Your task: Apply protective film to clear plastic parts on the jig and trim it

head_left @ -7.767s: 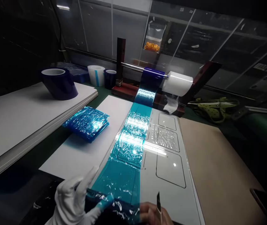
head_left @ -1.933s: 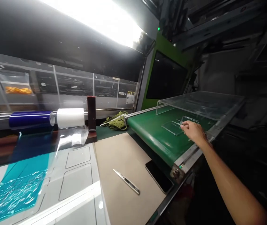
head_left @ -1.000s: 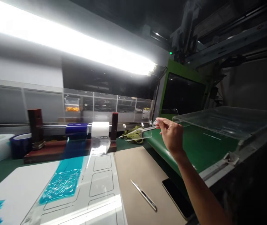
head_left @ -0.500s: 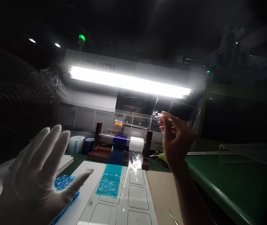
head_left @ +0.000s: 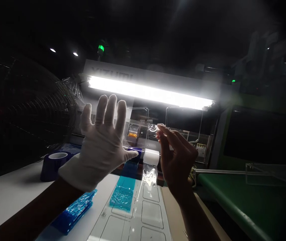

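Observation:
My left hand [head_left: 102, 140], in a white glove, is raised with its fingers spread and nothing in it. To its right, my bare right hand [head_left: 174, 152] pinches the small clear centre of a transparent plastic moulding [head_left: 153, 128] between thumb and fingers. Thin rectangular clear panels show on either side of that pinch, held up below the bright tube lamp [head_left: 148, 92]. The left panel's outer edge is hard to make out, partly behind the glove. Below the hands are a white film roll [head_left: 152, 156] and a blue film roll [head_left: 134, 154], the blue one partly hidden by my left thumb.
Blue film [head_left: 124, 192] and clear film hang onto a white board [head_left: 115, 229] with outlined rectangles. A stack of blue film pieces [head_left: 76, 211] and a dark blue tape roll [head_left: 53, 165] lie left. A green surface [head_left: 233, 197] is at right; a fan guard [head_left: 44, 100] stands far left.
My left hand has moved up and right, toward the clear moulding. My right hand has shifted left with the moulding still pinched, its panels now turned more squarely to view. The camera view has shifted slightly.

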### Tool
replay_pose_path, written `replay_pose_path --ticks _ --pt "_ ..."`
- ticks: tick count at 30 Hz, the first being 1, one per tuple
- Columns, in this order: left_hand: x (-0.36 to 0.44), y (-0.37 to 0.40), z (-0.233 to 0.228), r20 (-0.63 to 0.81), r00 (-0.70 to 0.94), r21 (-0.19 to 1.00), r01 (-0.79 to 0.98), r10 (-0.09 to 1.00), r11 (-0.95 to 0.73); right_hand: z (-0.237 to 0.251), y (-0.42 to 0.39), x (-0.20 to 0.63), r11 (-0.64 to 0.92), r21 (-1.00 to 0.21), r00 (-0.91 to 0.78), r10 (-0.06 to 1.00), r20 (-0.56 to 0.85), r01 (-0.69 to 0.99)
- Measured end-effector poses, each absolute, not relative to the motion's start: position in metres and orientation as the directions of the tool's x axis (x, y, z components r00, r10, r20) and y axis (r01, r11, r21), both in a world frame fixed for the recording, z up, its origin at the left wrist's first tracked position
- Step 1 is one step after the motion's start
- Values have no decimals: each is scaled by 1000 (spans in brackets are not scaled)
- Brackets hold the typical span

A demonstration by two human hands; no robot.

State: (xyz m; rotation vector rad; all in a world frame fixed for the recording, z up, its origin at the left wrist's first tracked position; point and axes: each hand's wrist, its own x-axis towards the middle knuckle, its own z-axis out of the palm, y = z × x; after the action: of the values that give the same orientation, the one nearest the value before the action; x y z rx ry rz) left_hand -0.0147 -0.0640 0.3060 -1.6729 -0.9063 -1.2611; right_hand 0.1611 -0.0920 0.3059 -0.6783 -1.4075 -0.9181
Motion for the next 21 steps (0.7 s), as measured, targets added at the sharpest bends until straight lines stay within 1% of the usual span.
replay_pose_path --ticks 2,4,6,8,9,10,11,12,13,15,16,17,18,21 --pt "-11 -62 306 965 242 -187 904 99 -385 304 -93 156 541 116 -83 -86 993 833" --pt "-15 -57 302 969 227 -179 918 97 -354 300 -98 155 589 123 -109 -60 992 798" --pt "-25 -51 296 977 203 -171 933 72 -316 296 -105 160 625 135 -107 -83 991 769" --pt "-38 -45 290 981 191 -171 940 38 -296 292 -112 172 616 101 -8 -152 988 781" --pt "-46 -42 287 981 194 -179 940 25 -291 291 -113 179 605 53 71 -180 981 795" --pt "-53 -40 284 980 200 -189 938 6 -290 291 -113 187 597 -6 146 -186 972 802" --pt "-60 -38 282 979 202 -196 936 -11 -293 292 -111 193 597 -70 208 -164 964 799" --pt "-66 -37 281 979 203 -200 934 -21 -297 293 -106 199 604 -131 246 -111 963 786" --pt "-72 -36 281 978 204 -204 932 -29 -299 295 -101 203 611 -182 256 -34 966 770" --pt "-83 -34 283 976 216 -211 933 -18 -290 298 -89 204 622 -256 222 134 966 740" --pt "-87 -33 285 974 227 -223 936 -14 -274 300 -84 202 625 -280 204 192 960 729" --pt "-91 -32 287 971 239 -235 939 -18 -252 302 -81 199 630 -291 191 223 956 721" --pt "-95 -31 291 969 246 -247 941 -33 -231 304 -78 196 639 -291 181 232 956 712" --pt "-102 -33 303 966 248 -257 944 -67 -209 310 -74 188 669 -267 176 202 964 693"
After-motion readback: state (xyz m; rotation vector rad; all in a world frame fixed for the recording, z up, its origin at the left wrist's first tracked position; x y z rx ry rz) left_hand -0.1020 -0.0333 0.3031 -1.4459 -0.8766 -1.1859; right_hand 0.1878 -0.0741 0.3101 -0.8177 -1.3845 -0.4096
